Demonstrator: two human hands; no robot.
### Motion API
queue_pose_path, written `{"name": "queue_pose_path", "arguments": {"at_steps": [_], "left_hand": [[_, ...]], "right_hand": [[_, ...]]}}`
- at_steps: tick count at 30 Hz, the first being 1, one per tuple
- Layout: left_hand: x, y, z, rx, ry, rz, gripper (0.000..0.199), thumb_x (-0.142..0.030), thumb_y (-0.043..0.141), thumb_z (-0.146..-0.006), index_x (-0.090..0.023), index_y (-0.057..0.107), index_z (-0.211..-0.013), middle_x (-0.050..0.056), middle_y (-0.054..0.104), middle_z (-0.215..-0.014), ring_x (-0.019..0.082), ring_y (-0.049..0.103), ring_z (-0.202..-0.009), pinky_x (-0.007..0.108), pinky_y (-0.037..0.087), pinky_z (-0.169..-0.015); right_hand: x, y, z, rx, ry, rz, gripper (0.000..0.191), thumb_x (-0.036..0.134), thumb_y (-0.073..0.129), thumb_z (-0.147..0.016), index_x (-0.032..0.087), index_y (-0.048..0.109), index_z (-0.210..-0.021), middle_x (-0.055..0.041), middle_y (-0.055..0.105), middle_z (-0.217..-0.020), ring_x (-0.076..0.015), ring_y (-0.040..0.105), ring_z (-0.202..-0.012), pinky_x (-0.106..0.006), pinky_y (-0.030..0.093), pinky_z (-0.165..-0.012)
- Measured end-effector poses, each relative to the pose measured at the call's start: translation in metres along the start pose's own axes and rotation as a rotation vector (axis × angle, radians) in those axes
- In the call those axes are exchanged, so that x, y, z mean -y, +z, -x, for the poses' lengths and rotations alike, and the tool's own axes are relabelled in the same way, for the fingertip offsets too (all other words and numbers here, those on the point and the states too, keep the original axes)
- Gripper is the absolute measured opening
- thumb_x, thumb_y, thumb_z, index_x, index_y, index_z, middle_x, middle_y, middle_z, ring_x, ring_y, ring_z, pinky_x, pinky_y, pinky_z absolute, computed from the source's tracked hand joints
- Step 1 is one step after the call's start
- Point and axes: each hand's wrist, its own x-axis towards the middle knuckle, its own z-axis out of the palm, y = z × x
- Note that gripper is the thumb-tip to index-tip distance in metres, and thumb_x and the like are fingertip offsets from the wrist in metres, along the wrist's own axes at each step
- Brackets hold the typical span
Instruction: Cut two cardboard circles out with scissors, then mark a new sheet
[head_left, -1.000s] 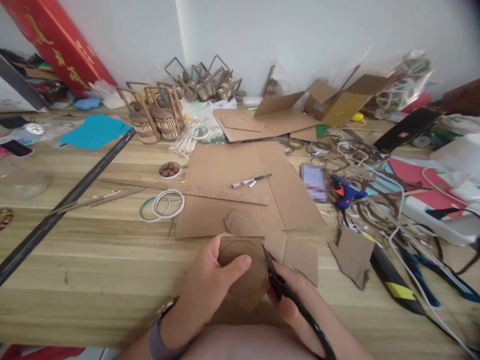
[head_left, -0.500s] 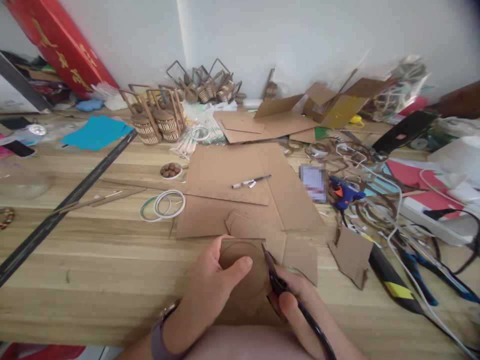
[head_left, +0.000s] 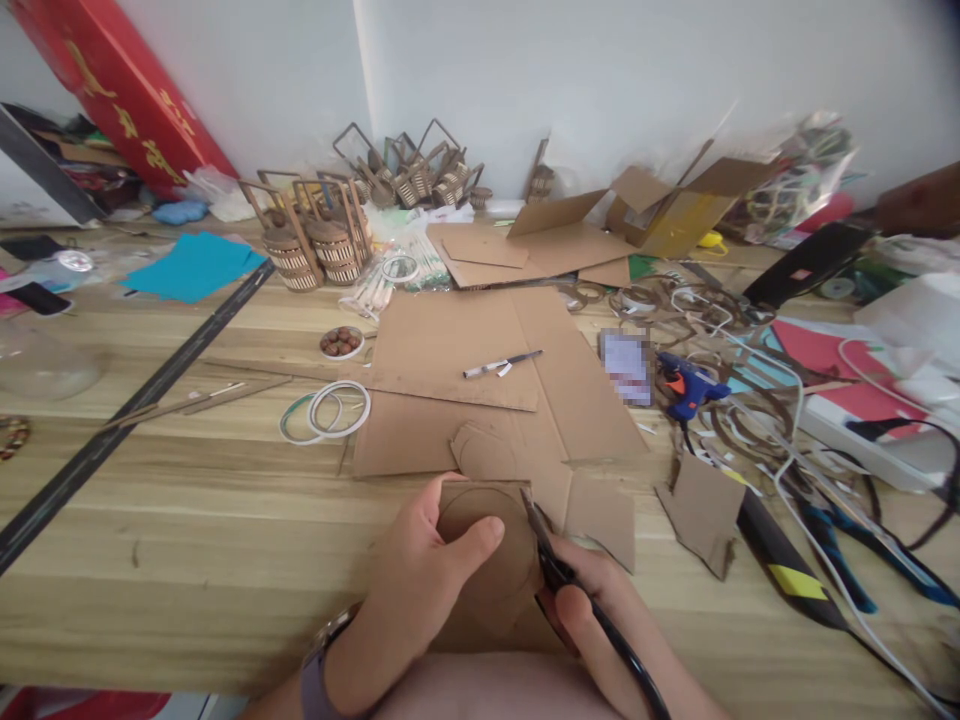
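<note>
My left hand [head_left: 442, 560] grips a brown cardboard piece [head_left: 499, 585], its thumb pressed on top. A drawn circle shows on that cardboard. My right hand [head_left: 589, 600] is wrapped round black-handled scissors [head_left: 553, 565], whose blades meet the right edge of the cardboard beside the circle line. Just beyond my hands lie cut cardboard scraps [head_left: 600, 510] and a larger flat cardboard sheet [head_left: 435, 335]. On that sheet rests a pen [head_left: 499, 364].
Two rings of tape [head_left: 339, 409] and a dish of brown balls [head_left: 342, 342] lie left of the sheet. To the right are a blue glue gun [head_left: 690, 385], pliers [head_left: 832, 540] and cables. Small woven baskets [head_left: 337, 245] stand at the back.
The scissors blades look slightly closer together at the cardboard's edge. Both hands keep nearly the same place, and the rest of the table looks the same.
</note>
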Motion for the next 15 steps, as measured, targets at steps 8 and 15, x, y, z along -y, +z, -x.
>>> {"name": "queue_pose_path", "arguments": {"at_steps": [8, 15], "left_hand": [[-0.0041, 0.0027, 0.0014, 0.006, -0.010, 0.041, 0.025, -0.032, 0.069, -0.077, -0.020, 0.064, -0.098, 0.006, 0.078, -0.096, 0.025, 0.070, -0.087, 0.035, 0.054, -0.077], [-0.0032, 0.0006, 0.0015, -0.011, 0.000, 0.008, 0.025, -0.032, 0.069, -0.077, -0.020, 0.065, -0.098, 0.005, 0.078, -0.093, 0.024, 0.070, -0.085, 0.034, 0.054, -0.075]], "right_hand": [[0.0007, -0.0001, -0.0017, 0.024, -0.001, -0.076, 0.071, 0.079, 0.033, -0.091, 0.018, 0.069, -0.090, -0.0036, 0.059, -0.075, -0.0182, 0.049, -0.065, -0.027, 0.044, -0.059], [0.0006, -0.0001, -0.0004, 0.005, -0.004, -0.044, 0.072, 0.078, 0.033, -0.092, 0.017, 0.071, -0.095, -0.0038, 0.058, -0.072, -0.0190, 0.049, -0.063, -0.028, 0.048, -0.060]]}}
